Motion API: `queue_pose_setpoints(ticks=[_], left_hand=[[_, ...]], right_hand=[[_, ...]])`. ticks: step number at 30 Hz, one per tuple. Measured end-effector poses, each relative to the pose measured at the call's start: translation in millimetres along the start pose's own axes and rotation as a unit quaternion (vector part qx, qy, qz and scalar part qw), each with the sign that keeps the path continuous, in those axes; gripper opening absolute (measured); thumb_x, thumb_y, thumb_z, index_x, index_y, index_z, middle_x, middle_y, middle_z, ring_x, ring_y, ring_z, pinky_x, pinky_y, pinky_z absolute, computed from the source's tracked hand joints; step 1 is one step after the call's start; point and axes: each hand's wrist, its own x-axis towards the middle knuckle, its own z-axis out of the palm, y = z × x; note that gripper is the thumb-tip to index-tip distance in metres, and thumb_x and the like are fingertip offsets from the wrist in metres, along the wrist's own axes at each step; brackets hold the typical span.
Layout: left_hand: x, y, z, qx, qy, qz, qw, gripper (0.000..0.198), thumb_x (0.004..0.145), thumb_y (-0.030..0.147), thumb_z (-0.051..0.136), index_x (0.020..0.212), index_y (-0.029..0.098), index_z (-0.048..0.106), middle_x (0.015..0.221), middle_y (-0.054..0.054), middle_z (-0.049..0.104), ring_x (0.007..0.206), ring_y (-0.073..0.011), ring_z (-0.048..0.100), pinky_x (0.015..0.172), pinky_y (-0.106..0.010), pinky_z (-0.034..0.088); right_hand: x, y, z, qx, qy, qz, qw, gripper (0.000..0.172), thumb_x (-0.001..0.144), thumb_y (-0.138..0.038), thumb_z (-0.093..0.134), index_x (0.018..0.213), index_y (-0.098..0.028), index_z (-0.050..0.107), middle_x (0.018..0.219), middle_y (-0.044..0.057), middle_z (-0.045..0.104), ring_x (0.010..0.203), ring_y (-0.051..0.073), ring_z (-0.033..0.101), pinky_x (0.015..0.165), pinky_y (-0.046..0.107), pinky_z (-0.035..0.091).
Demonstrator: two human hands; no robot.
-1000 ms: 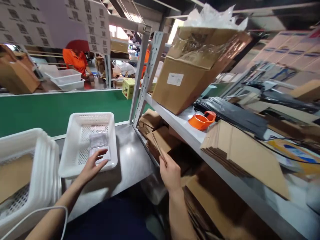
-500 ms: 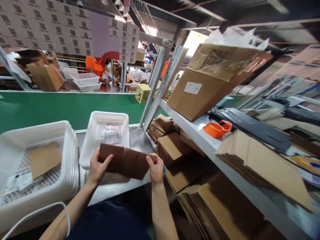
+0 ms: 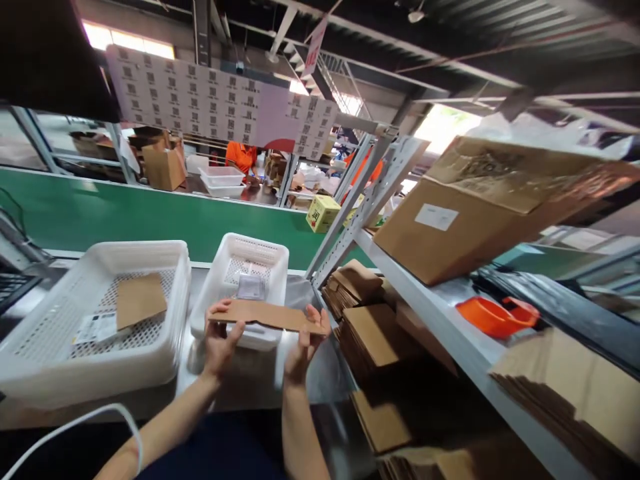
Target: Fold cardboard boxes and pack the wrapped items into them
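A flat piece of brown cardboard [image 3: 270, 313] is stretched between my two hands, tilted so that it looks like a narrow strip. My left hand [image 3: 223, 340] grips its left end, thumb below and fingers behind. At the other end my right hand [image 3: 304, 343] pinches the cardboard between thumb and fingers. Just beyond it stands a small white plastic basket [image 3: 200, 310], with a clear flat packet [image 3: 251, 287] lying inside. The cardboard and my hands cover the basket's near part.
Stacked white baskets [image 3: 183, 320] on the left hold a cardboard piece [image 3: 141, 300] and papers. A metal shelf [image 3: 440, 313] at right carries a large box [image 3: 445, 213] and an orange tape dispenser [image 3: 497, 317]; folded cartons [image 3: 375, 333] lie below. A green conveyor [image 3: 150, 217] runs behind.
The cardboard has tipped from showing its dark broad side to a thin, lighter strip. Both hands still hold its ends. The camera view has turned left and up.
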Motion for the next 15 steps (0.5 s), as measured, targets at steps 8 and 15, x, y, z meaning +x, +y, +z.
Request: queue_pose_setpoints(ticks=[8,15], left_hand=[[4.7,-1.7,-26.2,-0.094,0.069,-0.141,0.983,0.048,0.069,0.039,0.093,0.106,0.023,0.066,0.141,-0.007,0.067,0.132,-0.0294,0.061,0.122,-0.046,0.038],[21.7,18.2,-27.2,-0.096,0.105,-0.175,0.974,0.060,0.061,0.044,0.099,0.110,0.020,0.075,0.120,-0.006,0.074,0.118,-0.0257,0.067,0.116,-0.041,0.044]], right_hand=[[-24.8,-8.1,-8.5,-0.036,-0.158,-0.008,0.987,0.079,0.106,-0.051,0.052,0.172,-0.030,0.014,0.173,0.017,0.031,0.156,0.037,0.039,0.124,0.064,0.040],[-10.4,-9.5,-8.9,-0.102,-0.236,-0.039,0.966,0.089,0.108,-0.047,0.053,0.175,-0.027,-0.002,0.170,0.021,0.039,0.155,0.037,0.044,0.125,0.067,0.039]])
